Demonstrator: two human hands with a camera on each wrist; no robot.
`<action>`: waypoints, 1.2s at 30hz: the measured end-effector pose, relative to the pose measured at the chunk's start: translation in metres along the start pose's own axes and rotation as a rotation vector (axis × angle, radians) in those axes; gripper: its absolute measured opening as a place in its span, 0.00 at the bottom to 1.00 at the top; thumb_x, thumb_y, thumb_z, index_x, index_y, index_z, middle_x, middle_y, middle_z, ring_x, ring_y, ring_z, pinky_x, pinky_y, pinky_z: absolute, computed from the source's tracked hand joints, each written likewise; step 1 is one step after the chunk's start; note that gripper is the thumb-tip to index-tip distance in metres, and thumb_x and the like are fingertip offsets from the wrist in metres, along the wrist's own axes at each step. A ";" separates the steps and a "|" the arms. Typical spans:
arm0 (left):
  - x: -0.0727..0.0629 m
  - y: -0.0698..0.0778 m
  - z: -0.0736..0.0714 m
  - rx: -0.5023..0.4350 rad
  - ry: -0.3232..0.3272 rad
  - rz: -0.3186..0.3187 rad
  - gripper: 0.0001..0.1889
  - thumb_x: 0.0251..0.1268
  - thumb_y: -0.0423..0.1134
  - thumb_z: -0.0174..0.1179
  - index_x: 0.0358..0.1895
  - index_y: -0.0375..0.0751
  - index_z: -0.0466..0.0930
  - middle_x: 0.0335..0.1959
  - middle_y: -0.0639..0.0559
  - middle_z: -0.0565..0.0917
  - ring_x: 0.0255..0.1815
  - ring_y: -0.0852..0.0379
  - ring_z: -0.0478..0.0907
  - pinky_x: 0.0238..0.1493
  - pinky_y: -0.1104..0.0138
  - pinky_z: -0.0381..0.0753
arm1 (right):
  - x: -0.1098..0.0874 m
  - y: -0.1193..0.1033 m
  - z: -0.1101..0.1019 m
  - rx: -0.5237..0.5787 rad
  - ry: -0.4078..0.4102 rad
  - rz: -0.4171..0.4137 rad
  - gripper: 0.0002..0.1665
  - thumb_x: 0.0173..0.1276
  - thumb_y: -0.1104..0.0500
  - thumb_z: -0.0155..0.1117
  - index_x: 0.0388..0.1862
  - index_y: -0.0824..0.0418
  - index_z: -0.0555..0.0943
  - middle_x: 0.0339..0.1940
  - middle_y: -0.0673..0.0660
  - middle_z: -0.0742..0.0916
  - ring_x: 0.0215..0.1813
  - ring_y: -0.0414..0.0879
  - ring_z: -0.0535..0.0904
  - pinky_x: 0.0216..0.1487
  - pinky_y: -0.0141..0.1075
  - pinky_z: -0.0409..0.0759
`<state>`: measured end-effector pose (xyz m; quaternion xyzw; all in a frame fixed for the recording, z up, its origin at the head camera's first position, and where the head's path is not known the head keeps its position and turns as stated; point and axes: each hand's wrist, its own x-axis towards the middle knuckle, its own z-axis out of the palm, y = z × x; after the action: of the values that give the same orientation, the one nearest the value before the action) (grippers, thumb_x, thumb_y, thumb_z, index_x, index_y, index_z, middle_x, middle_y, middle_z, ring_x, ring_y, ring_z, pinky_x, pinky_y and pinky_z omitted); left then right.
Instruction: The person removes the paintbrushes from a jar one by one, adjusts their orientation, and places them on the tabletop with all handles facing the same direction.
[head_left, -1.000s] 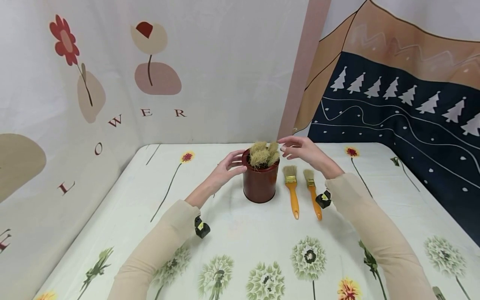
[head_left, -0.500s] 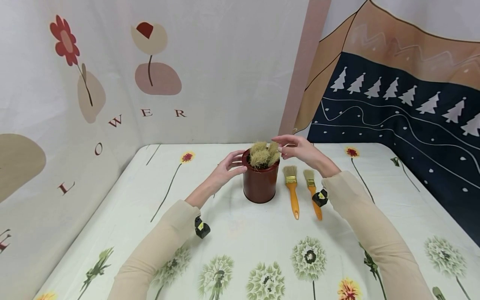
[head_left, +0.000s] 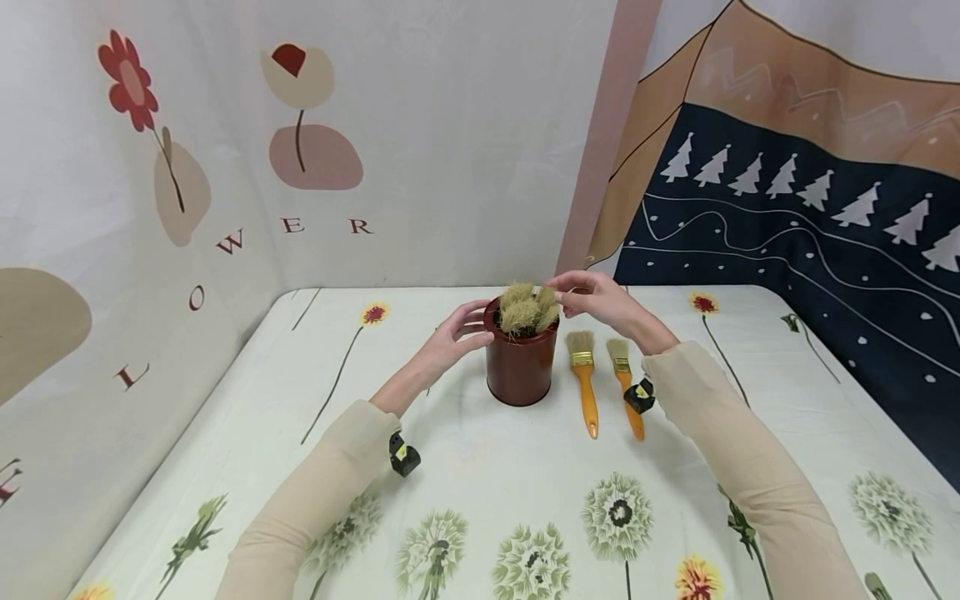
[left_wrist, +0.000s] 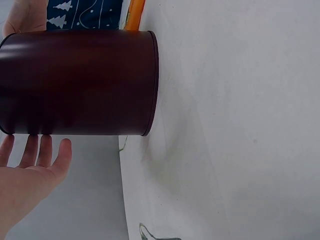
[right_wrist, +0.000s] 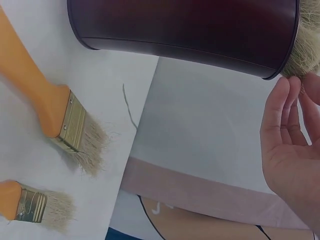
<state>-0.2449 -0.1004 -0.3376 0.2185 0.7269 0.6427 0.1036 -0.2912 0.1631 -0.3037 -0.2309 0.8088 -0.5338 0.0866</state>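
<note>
A dark red cylindrical pot (head_left: 519,371) stands upright on the table, with pale, dry grass-like tufts (head_left: 519,312) bunched above its rim. My left hand (head_left: 453,335) is at the pot's upper left side; in the left wrist view its extended fingertips (left_wrist: 33,145) meet the pot wall. On the other side, my right hand (head_left: 600,302) reaches to the rightmost tuft. The right wrist view has that hand's thumb and fingers (right_wrist: 278,112) pinching the lower edge of the tuft (right_wrist: 302,52) just beyond the rim.
Right of the pot lie two paintbrushes with orange handles, a wider brush (head_left: 583,383) and a narrower brush (head_left: 625,383), the latter partly behind the right wrist's camera. A white floral cloth (head_left: 480,475) covers the table. Printed fabric (head_left: 465,150) hangs behind it.
My right hand has moved a little left, from beside the grass tufts to contact with the rightmost one. The left hand and the pot have stayed in place.
</note>
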 end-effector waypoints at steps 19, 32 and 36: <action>0.000 0.001 0.000 0.006 0.000 -0.006 0.29 0.62 0.34 0.53 0.65 0.39 0.54 0.60 0.40 0.62 0.60 0.47 0.59 0.56 0.56 0.62 | 0.001 0.002 0.004 -0.026 0.097 -0.030 0.14 0.66 0.60 0.53 0.45 0.70 0.75 0.34 0.60 0.78 0.35 0.51 0.73 0.38 0.30 0.75; 0.011 -0.024 -0.006 -0.011 0.007 0.010 0.28 0.61 0.36 0.55 0.64 0.46 0.57 0.59 0.44 0.63 0.59 0.51 0.61 0.56 0.56 0.62 | -0.001 -0.007 0.004 0.018 0.154 -0.108 0.14 0.65 0.63 0.53 0.45 0.73 0.74 0.38 0.60 0.77 0.40 0.54 0.72 0.43 0.39 0.75; 0.011 -0.025 -0.006 -0.003 0.018 0.014 0.28 0.60 0.38 0.56 0.63 0.48 0.58 0.58 0.46 0.65 0.58 0.53 0.62 0.55 0.57 0.64 | -0.002 -0.009 0.004 0.032 0.173 -0.128 0.14 0.65 0.62 0.54 0.44 0.72 0.74 0.40 0.59 0.77 0.39 0.50 0.74 0.42 0.37 0.75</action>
<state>-0.2621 -0.1029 -0.3599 0.2173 0.7254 0.6465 0.0929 -0.2858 0.1578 -0.2972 -0.2337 0.7882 -0.5691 -0.0142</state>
